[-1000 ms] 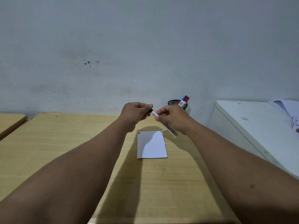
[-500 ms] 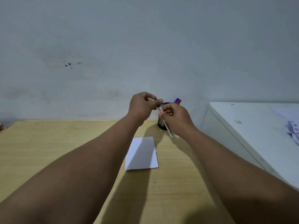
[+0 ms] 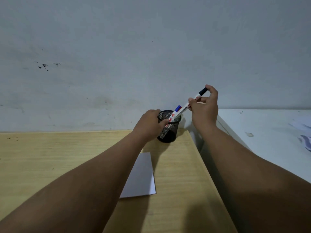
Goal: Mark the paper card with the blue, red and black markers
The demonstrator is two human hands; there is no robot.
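A white paper card [image 3: 141,179] lies flat on the wooden table [image 3: 50,157], partly under my left forearm. Behind it stands a black mesh pen cup [image 3: 169,133]. My left hand [image 3: 149,125] is closed around the cup's left side. My right hand [image 3: 204,108] pinches a white marker with a black cap [image 3: 190,103]; the marker is tilted, cap end up, and its lower end dips into the cup. The blue and red ends of other markers [image 3: 178,108] stick out of the cup just behind it.
A white cabinet top [image 3: 260,128] adjoins the table on the right, a narrow gap between them. Loose papers [image 3: 304,138] lie at its right edge. A stained grey wall rises directly behind the table.
Both hands held the black marker together above the card. Now my right hand has carried it to the cup, and my left hand has let go of it and gripped the cup.
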